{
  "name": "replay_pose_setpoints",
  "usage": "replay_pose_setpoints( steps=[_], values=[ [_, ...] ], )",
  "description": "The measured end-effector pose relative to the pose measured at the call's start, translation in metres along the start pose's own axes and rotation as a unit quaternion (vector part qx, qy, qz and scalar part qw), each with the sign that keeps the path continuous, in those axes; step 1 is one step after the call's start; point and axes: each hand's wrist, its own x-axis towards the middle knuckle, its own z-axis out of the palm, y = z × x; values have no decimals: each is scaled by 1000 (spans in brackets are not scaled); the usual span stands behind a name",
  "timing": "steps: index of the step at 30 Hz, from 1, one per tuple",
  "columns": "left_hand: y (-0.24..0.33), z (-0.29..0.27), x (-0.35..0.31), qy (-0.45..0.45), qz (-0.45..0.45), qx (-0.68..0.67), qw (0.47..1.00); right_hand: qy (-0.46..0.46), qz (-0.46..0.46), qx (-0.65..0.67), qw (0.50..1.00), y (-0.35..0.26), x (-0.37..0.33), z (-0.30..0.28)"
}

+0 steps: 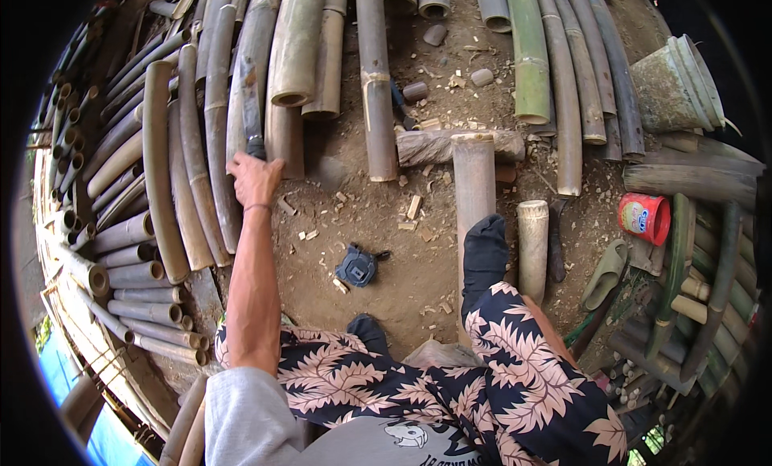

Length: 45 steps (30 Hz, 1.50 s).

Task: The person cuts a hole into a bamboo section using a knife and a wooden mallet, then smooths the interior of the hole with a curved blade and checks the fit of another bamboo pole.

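My left hand (256,181) reaches forward at the left, its fingers closed around the dark handle of a machete (251,88). The long blade points away from me, over the bamboo poles at the far left. My right hand does not show. A bamboo pole (474,176) lies lengthwise before me, its far end resting on a short wooden log (426,147). One of my feet, in a dark sock or shoe (485,253), presses on that pole. A dark tape measure (356,265) sits on the dirt between my arm and the pole.
Many bamboo poles (375,88) lie ahead and stacked left. Right of the pole are a short bamboo piece (532,249), a dark blade-like tool (556,245), a sandal (605,275), a red tub (643,217) and a whitish bucket (667,88). Wood chips (412,207) litter the dirt.
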Motion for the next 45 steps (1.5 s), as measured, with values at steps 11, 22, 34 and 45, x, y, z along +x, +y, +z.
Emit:
replay_pose_setpoints(
  steps=[11, 22, 34, 45],
  values=[
    [79, -50, -119, -159, 25, -408, 898, -111, -278, 414, 860, -273, 107, -106],
    [155, 72, -212, -320, 156, -371, 858, 301, -8, 623, 721, -100, 77, -120],
    [178, 118, -223, -471, -1, -553, 688, 438, -96, 537, 715, -87, 176, -157],
    [180, 127, -229, -432, -18, -558, 709, 369, -130, 363, 846, -62, 89, -202]
  ],
)
